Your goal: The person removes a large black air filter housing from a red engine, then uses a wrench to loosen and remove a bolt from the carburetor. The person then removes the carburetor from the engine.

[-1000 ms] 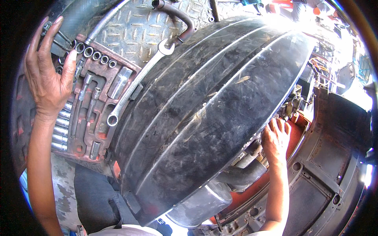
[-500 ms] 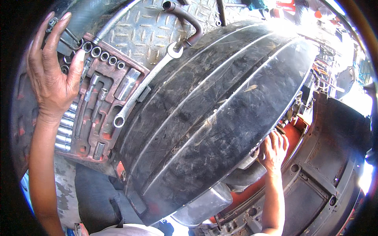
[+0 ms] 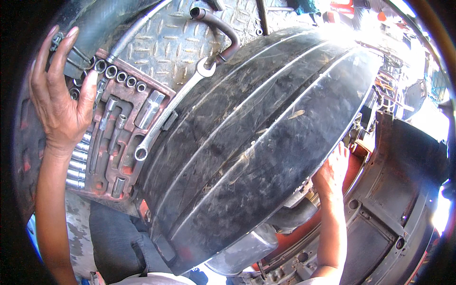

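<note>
My left hand [image 3: 61, 99] is raised at the left with its fingers and thumb apart, holding nothing. It is beside a socket set in a reddish-brown moulded case [image 3: 137, 97]; part of the case is hidden behind the hand. My right hand [image 3: 332, 168] reaches in past the right edge of a large black ribbed fender [image 3: 247, 137], towards the machine's parts. Its fingertips are washed out by glare and partly hidden, so what they touch does not show. A combination wrench [image 3: 178, 102] lies between the case and the fender, its open end upward.
A knurled bar [image 3: 135, 33] and a bent rusty pipe [image 3: 225, 31] lie on the tread-plate floor [image 3: 164, 52]. Below my right hand are a black hose [image 3: 297, 216] and a translucent tank [image 3: 247, 249]. A dark metal panel [image 3: 380, 228] stands at the lower right.
My right hand has moved slightly upward and deeper along the fender's edge. My left hand stays raised and spread. The whole view has shifted a little.
</note>
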`<state>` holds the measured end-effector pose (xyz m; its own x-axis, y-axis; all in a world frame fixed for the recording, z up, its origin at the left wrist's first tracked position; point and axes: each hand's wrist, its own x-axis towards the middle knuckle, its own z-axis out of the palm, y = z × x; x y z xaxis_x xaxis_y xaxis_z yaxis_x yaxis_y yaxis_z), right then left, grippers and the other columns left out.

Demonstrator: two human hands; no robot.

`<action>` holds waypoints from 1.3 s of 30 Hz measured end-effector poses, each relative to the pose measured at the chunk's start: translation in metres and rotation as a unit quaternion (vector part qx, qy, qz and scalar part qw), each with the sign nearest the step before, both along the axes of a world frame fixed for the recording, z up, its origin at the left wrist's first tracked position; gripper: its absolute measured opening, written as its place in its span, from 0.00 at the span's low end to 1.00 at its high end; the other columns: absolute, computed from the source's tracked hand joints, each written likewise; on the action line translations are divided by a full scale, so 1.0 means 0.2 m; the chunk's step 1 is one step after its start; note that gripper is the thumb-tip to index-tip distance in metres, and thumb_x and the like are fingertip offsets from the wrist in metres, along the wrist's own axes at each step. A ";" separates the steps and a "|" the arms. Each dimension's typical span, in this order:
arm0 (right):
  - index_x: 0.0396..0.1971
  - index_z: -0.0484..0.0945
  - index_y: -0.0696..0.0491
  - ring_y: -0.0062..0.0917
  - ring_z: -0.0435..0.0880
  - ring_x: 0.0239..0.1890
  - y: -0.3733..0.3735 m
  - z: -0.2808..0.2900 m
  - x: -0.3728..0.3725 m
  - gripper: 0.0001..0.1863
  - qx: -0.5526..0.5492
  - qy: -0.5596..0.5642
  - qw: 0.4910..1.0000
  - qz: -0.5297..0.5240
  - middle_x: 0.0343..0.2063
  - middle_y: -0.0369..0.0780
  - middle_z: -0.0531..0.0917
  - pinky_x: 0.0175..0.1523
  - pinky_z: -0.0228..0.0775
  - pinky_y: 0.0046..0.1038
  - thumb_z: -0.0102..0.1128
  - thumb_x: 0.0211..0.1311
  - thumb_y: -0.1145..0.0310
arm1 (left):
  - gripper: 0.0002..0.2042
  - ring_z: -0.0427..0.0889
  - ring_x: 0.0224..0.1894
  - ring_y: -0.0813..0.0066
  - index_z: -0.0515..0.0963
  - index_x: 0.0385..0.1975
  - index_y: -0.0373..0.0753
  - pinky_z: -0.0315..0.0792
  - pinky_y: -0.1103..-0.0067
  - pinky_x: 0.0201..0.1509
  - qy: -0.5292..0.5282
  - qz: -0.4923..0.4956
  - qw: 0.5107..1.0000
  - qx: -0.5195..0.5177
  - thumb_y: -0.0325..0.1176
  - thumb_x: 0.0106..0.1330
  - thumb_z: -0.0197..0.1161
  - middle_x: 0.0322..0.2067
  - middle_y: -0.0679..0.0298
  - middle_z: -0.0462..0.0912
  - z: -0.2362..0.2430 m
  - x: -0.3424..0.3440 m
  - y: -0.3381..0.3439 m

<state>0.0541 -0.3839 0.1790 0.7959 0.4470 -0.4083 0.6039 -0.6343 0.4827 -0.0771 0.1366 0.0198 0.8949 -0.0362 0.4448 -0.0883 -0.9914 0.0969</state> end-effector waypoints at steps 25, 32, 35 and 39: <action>0.51 0.78 0.53 0.39 0.83 0.45 -0.02 0.01 0.02 0.19 0.017 0.022 0.999 -0.022 0.46 0.44 0.81 0.49 0.77 0.38 0.65 0.58 0.72 | 0.33 0.67 0.73 0.47 0.63 0.74 0.39 0.62 0.60 0.76 0.006 0.021 0.999 0.032 0.35 0.71 0.67 0.71 0.47 0.69 0.03 0.00 -0.02; 0.52 0.77 0.56 0.41 0.83 0.48 -0.03 0.00 0.00 0.23 0.007 0.035 0.999 -0.038 0.46 0.46 0.80 0.51 0.77 0.39 0.63 0.53 0.77 | 0.34 0.67 0.72 0.49 0.62 0.74 0.41 0.62 0.61 0.75 0.011 0.016 0.999 0.034 0.35 0.71 0.68 0.71 0.49 0.68 0.02 -0.01 -0.01; 0.52 0.77 0.58 0.42 0.83 0.49 -0.02 -0.02 0.02 0.22 -0.019 0.060 0.993 -0.099 0.47 0.48 0.80 0.53 0.77 0.40 0.63 0.54 0.77 | 0.35 0.64 0.74 0.59 0.61 0.75 0.45 0.61 0.63 0.76 0.008 0.007 1.000 0.005 0.38 0.70 0.69 0.71 0.56 0.66 0.02 0.00 -0.01; 0.52 0.78 0.59 0.43 0.83 0.49 0.01 -0.03 0.02 0.21 0.014 0.039 0.998 -0.038 0.48 0.49 0.81 0.54 0.78 0.40 0.62 0.56 0.77 | 0.35 0.63 0.74 0.61 0.61 0.75 0.46 0.60 0.64 0.76 -0.007 -0.011 1.000 -0.013 0.39 0.70 0.69 0.71 0.57 0.65 0.00 0.01 -0.01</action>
